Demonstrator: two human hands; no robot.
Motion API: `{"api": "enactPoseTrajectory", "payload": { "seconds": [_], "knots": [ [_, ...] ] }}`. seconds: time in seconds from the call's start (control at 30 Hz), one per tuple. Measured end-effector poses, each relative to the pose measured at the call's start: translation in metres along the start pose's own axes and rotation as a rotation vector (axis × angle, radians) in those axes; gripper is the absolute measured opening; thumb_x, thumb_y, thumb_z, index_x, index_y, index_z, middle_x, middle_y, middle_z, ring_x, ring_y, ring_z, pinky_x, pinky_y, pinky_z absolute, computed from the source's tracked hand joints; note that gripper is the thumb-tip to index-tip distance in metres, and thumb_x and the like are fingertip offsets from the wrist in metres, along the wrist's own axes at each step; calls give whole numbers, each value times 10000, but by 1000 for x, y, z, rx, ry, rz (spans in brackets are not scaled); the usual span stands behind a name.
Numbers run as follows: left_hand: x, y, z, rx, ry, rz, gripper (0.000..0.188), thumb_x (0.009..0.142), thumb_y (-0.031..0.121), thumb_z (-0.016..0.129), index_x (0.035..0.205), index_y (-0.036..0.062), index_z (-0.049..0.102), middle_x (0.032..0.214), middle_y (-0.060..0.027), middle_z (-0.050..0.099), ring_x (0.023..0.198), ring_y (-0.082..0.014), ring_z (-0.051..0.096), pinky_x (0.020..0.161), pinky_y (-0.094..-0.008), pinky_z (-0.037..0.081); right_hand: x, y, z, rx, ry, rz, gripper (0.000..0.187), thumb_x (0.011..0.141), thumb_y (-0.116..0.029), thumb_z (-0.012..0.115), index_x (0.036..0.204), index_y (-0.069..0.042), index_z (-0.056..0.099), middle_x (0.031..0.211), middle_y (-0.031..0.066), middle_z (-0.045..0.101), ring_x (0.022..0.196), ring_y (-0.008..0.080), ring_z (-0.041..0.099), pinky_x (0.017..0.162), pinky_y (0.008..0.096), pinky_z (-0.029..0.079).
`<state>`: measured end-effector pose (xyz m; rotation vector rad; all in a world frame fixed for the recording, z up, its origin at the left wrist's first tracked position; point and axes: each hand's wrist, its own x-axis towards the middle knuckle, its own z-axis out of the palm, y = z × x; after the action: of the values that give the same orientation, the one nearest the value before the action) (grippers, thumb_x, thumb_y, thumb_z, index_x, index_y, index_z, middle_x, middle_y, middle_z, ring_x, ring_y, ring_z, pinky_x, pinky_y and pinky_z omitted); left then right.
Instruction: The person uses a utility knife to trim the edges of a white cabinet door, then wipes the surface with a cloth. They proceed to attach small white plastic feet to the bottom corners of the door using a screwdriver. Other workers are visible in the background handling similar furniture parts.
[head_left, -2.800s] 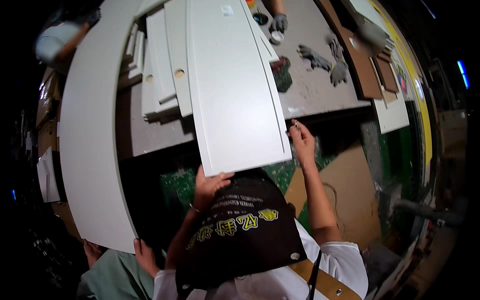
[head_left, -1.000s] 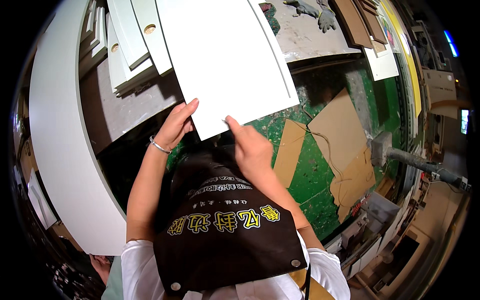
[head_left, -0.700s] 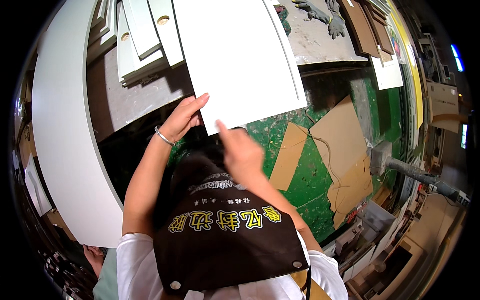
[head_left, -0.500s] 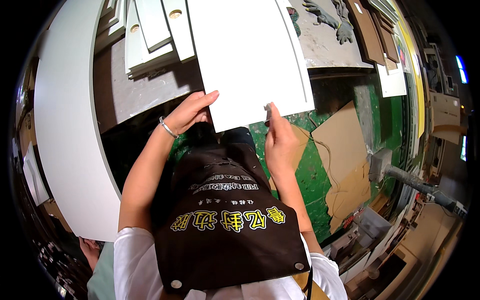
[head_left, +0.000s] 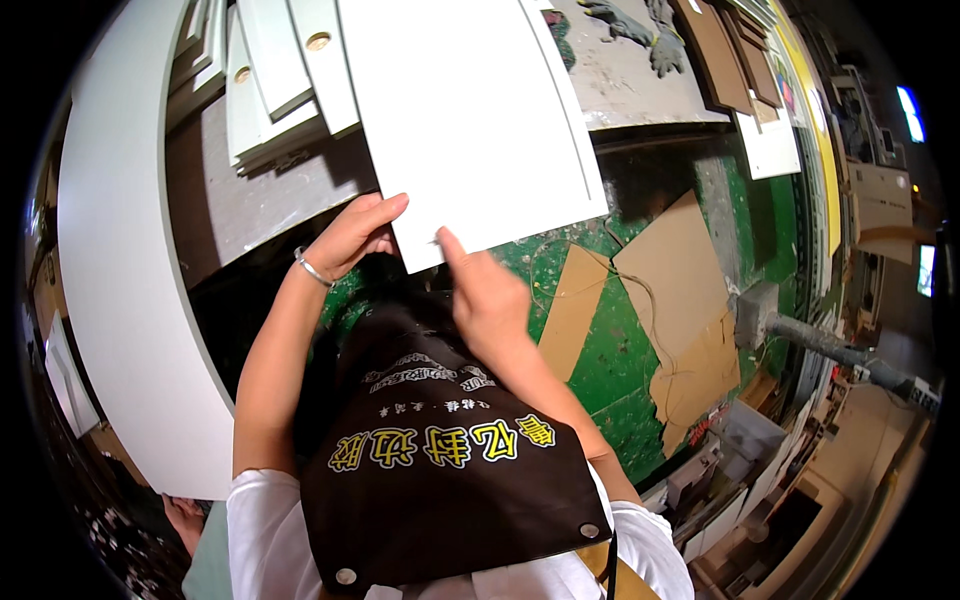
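A white board (head_left: 480, 120) with a thin groove along its right side stretches away from me, its near end overhanging the bench. My left hand (head_left: 352, 236) grips its left edge close to the near corner, thumb on top and fingers underneath. At the near edge, my right hand (head_left: 490, 300) is closed with the index finger pointing along the board's surface. A small greyish bit shows by that fingertip, too small to name. The remaining fingers of this hand are curled and slightly blurred.
White boards (head_left: 275, 60) lie stacked on the bench (head_left: 250, 190); grey gloves (head_left: 640, 35) rest at the far right. A long white panel (head_left: 130, 250) stands at left, with another person's hand (head_left: 183, 520) beneath it. Cardboard (head_left: 690, 320) and a cable lie on the green floor.
My right hand has slid left along the board's near edge, towards my left hand. The board and left hand appear slightly further left, as does the whole scene.
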<state>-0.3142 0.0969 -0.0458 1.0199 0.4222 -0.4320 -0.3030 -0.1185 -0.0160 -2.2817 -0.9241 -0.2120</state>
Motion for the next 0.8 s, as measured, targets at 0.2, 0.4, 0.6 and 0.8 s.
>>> {"api": "enactPoseTrajectory", "payload": {
  "seconds": [0.2, 0.4, 0.6, 0.8],
  "knots": [
    [-4, -3, 3, 193, 148, 88, 512, 955, 341, 561, 1282, -47, 488, 1118, -98, 625, 967, -132, 629, 840, -265, 523, -2, 171, -84, -46, 299, 733, 358, 951, -56, 489, 1302, -60, 565, 769, 65, 614, 638, 144, 569, 582, 296, 471],
    [-32, -4, 43, 1237, 628, 922, 650, 823, 192, 656, 1377, -43, 413, 1366, -209, 472, 1303, -379, 408, 1079, -459, 318, 0, 161, -73, 849, 401, 889, 249, 921, -237, 650, 1109, -79, 605, 655, -56, 510, 487, 9, 392, 408, 179, 271],
    [-28, -26, 68, 1626, 292, 992, 277, 828, 145, 611, 1095, 129, 682, 1232, -56, 635, 1219, -228, 545, 1061, -507, 307, 13, 117, -48, 1006, 318, 947, 217, 916, -277, 658, 918, -85, 556, 680, -48, 508, 507, 15, 373, 429, 177, 252],
    [-24, -30, 59, 1536, 297, 1135, 216, 827, 105, 588, 989, 164, 718, 1156, -36, 678, 1148, -191, 601, 1060, -477, 321, 4, 124, -53, 1137, 268, 918, 218, 921, -261, 649, 969, -65, 565, 781, 3, 597, 577, 26, 465, 463, 170, 336]
  ]
}}
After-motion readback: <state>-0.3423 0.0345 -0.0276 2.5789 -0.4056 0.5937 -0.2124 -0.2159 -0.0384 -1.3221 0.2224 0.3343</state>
